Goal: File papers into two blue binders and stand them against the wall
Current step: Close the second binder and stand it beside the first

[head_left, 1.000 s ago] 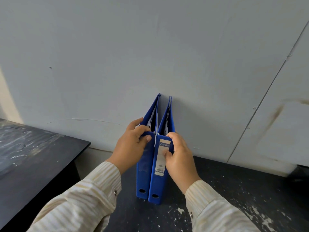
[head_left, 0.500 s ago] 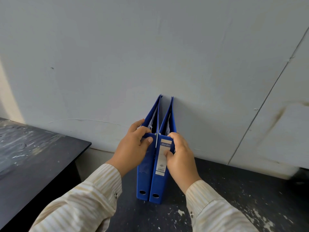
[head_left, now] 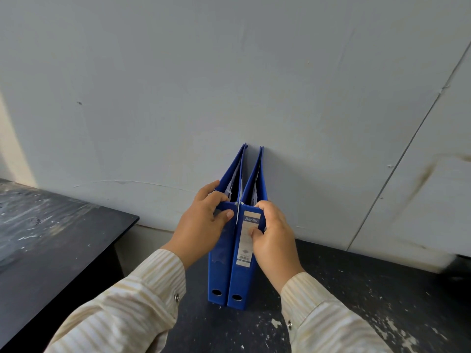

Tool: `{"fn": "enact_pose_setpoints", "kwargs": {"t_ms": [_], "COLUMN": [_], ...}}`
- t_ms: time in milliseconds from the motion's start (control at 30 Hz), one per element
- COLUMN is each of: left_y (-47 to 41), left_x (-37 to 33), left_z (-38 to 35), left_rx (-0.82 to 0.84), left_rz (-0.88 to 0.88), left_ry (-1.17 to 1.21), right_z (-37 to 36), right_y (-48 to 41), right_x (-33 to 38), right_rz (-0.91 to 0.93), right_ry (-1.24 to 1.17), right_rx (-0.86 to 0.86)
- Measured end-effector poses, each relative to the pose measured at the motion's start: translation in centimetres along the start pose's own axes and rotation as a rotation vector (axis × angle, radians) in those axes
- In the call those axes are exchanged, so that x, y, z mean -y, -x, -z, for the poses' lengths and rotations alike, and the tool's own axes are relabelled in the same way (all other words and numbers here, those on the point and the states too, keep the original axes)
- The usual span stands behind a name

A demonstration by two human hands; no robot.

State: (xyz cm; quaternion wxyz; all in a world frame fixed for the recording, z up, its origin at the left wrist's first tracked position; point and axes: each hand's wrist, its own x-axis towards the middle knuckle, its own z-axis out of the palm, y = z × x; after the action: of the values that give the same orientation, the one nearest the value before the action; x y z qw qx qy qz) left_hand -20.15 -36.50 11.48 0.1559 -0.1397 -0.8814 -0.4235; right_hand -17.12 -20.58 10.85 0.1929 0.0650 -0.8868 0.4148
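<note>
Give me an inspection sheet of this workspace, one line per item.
Surface: dark table, scuffed with pale flecks.
Job's things: left binder and right binder stand upright side by side, spines toward the camera, far edges at the wall; white pages show inside both.
Clutter: nothing seen.
Grippers: left hand grips the left binder's top; right hand grips the right binder's spine.
Cables: nothing seen.
Surroundings: second dark table on the left; panel seam and brown stain on the wall.
</note>
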Motion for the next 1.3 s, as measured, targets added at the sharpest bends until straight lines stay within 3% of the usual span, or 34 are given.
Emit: {"fn": "enact_pose_setpoints", "kwargs": {"t_ms": [1300], "left_y": [-0.08], "left_x": [0.26], "left_z": [-0.47], "left_rx": [-0.006], "left_rz": [-0.005], "left_ry": [0.015], "right_z": [-0.18], "right_y": [0.52], "right_x": [-0.4], "right_rz": [0.038], "right_ry": [0.047], "right_rx": [0.006]}}
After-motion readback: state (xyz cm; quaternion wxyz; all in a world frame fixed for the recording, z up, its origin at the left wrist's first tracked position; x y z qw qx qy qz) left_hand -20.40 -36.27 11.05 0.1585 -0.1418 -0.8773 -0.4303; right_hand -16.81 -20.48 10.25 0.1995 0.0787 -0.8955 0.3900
